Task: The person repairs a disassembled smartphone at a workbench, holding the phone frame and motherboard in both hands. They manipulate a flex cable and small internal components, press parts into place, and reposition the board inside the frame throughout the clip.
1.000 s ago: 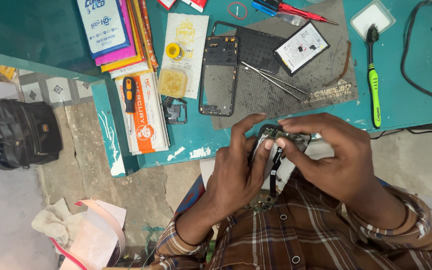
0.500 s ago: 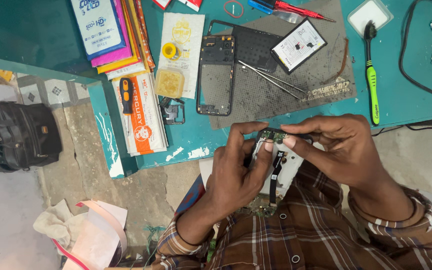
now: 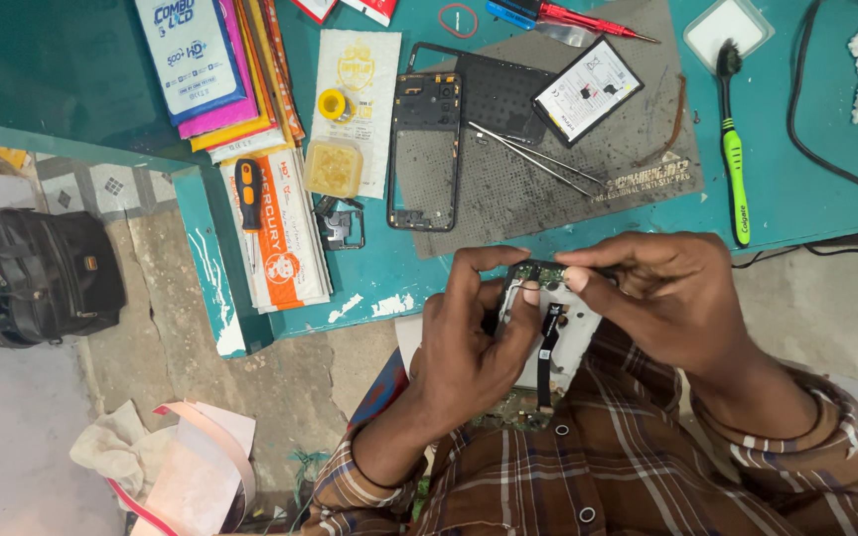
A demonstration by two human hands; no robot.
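**Both hands on an opened phone below the bench's near edge**

The left hand (image 3: 474,342) and right hand (image 3: 662,298) are both curled closed around a dismantled phone (image 3: 546,342), fingertips pinching its top edge, a black flex cable (image 3: 546,352) hanging down its middle. It sits just off the teal workbench (image 3: 806,189)'s near edge. An empty phone frame (image 3: 427,149) and tweezers (image 3: 533,157) lie on the grey mat (image 3: 588,189).

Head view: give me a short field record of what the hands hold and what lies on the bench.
left hand: grips the opened phone from the left
right hand: fingers pinch the phone's top edge
flex cable: black, runs down the phone
mat: grey, carries phone frame, tweezers, battery
toothbrush: green, right of mat
screwdriver: orange-handled, left
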